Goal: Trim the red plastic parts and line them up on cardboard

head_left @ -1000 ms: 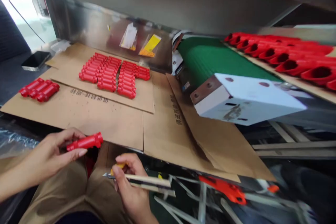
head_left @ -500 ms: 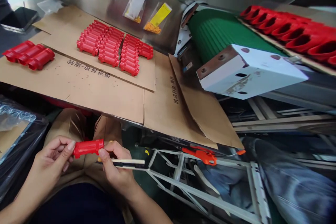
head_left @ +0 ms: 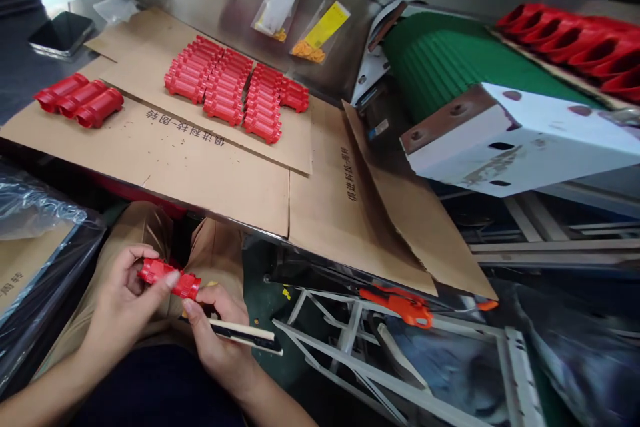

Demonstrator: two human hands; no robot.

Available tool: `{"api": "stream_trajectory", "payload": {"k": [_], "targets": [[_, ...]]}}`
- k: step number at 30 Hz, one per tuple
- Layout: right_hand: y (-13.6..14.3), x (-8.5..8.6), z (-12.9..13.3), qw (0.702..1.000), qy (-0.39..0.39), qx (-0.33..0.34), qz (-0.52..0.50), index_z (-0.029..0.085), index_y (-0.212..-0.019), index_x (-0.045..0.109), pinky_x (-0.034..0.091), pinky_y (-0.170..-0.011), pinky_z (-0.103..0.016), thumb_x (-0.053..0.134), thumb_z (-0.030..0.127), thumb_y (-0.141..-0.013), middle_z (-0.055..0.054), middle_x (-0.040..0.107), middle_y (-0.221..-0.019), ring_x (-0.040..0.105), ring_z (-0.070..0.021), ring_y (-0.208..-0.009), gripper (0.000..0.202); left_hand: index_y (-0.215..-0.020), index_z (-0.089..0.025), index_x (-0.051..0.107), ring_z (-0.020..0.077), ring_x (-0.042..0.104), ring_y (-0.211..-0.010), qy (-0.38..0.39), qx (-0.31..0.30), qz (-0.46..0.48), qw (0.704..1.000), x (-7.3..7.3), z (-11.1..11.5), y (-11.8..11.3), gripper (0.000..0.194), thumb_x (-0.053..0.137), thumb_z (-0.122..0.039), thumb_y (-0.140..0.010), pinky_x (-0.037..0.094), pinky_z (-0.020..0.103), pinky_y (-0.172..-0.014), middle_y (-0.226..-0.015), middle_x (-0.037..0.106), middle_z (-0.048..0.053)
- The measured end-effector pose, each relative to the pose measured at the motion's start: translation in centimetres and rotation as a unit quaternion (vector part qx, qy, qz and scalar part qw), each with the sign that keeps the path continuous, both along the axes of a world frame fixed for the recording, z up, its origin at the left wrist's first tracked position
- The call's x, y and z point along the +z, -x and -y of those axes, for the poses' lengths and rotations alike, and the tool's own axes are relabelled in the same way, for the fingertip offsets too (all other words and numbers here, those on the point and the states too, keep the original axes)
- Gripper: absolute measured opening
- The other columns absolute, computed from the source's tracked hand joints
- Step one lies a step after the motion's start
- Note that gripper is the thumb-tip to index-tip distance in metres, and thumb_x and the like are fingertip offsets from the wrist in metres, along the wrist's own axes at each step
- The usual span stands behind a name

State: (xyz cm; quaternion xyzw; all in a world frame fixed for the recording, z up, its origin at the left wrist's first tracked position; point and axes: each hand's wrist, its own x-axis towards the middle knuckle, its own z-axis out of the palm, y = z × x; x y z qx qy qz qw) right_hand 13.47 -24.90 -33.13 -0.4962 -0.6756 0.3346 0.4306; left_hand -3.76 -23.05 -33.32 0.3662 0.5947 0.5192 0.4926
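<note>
My left hand [head_left: 117, 303] grips a short red plastic tube [head_left: 187, 285] with ribbed ends, its thumb lying across the middle. The tube is held above my lap and slopes down to the right. My right hand [head_left: 223, 330] is closed around a slim tool with a cream-and-black handle [head_left: 255, 335], and its thumb and fingers are at the right end of the tube. The working end of the tool is hidden by the fingers.
Several rows of similar red tubes [head_left: 227, 90] lie on the cardboard sheet [head_left: 240, 183], with three larger red pieces [head_left: 80, 101] at left. A green conveyor belt [head_left: 445, 60] carries red parts. Orange-handled tool [head_left: 410, 309] lies by a metal frame [head_left: 360, 373]; a plastic-lined box [head_left: 55, 267] is lower left.
The red tube has gone from nearly level to sloping down rightward, and my left thumb has moved onto its middle. The tool handle tilts more downward. The whole view has shifted slightly.
</note>
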Motion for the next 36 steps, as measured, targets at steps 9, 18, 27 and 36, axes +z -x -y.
{"api": "stream_trajectory", "payload": {"k": [9, 18, 27, 36], "targets": [[0.1, -0.2, 0.5, 1.000, -0.011, -0.012, 0.003, 0.022, -0.084, 0.062, 0.045, -0.059, -0.023, 0.064, 0.027, -0.101, 0.003, 0.065, -0.068, 0.060, -0.0117, -0.058, 0.017, -0.093, -0.022, 0.077, 0.0122, 0.055, -0.069, -0.002, 0.020, -0.020, 1.000, 0.2, 0.3, 1.2, 0.035, 0.064, -0.053, -0.101, 0.048, 0.021, -0.061, -0.089, 0.068, 0.002], [0.1, 0.0, 0.3, 0.988, -0.105, 0.055, 0.100, 0.018, -0.102, 0.077, 0.053, -0.060, -0.027, 0.060, 0.038, -0.107, -0.005, 0.072, -0.075, 0.065, -0.0163, -0.064, 0.027, -0.147, -0.029, 0.063, 0.0160, 0.070, -0.091, 0.120, 0.001, 0.231, 0.966, 0.9, 0.3, 0.1, 0.076, 0.091, -0.044, -0.078, 0.059, 0.025, -0.084, -0.099, 0.076, 0.003], [-0.6, 0.9, -0.3, 0.991, 0.113, 0.074, 0.008, 0.021, -0.099, 0.074, 0.051, -0.063, -0.023, 0.070, 0.046, -0.099, 0.000, 0.074, -0.080, 0.067, -0.0131, -0.066, 0.025, -0.117, -0.021, 0.076, 0.0131, 0.070, -0.075, 0.021, 0.013, 0.034, 0.999, 0.9, 0.8, 0.2, 0.054, 0.093, -0.027, -0.066, 0.062, 0.021, -0.070, -0.092, 0.077, 0.001], [0.6, 0.6, 0.5, 0.990, 0.064, 0.096, 0.084, 0.018, -0.107, 0.071, 0.054, -0.071, -0.027, 0.060, 0.062, -0.103, -0.005, 0.078, -0.090, 0.073, -0.0181, -0.079, 0.046, -0.110, -0.019, 0.082, 0.0137, 0.068, -0.067, 0.046, 0.007, -0.019, 0.999, 0.8, 0.4, 1.0, 0.042, 0.085, -0.048, -0.080, 0.060, 0.021, -0.062, -0.087, 0.078, 0.004]]}}
